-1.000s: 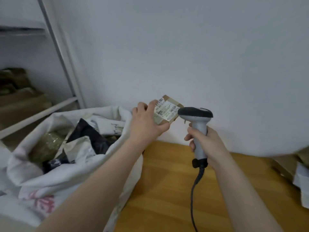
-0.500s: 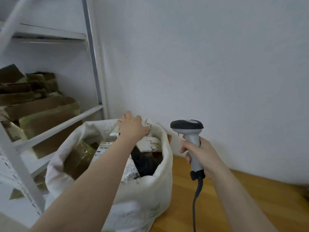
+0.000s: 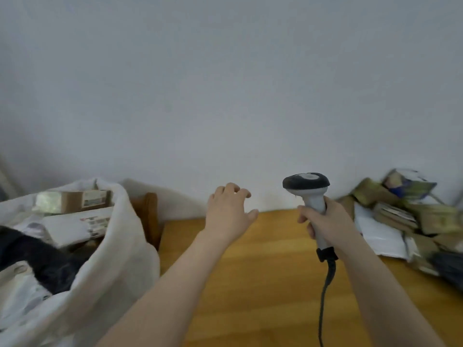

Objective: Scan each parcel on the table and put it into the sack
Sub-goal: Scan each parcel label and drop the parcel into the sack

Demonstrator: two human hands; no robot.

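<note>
My left hand [image 3: 229,212] hovers empty over the wooden table [image 3: 263,284], fingers spread, between the sack and the scanner. In my right hand [image 3: 325,220] I grip the handle of a grey and black barcode scanner [image 3: 307,187], held upright with its cable hanging down. The white sack [image 3: 117,249] stands open at the left. A small brown box [image 3: 75,200], white mailers and a black bag lie inside it. A blurred pile of brown and white parcels [image 3: 406,216] sits on the table at the far right.
A plain white wall runs behind the table. A dark wooden post [image 3: 150,216] stands between the sack and the table's left end. The scanner cable [image 3: 323,301] trails down toward the near edge.
My left hand held a small labelled box by the scanner, then reached into the sack, and now it is empty over the table. The view has swung right, showing the parcel pile.
</note>
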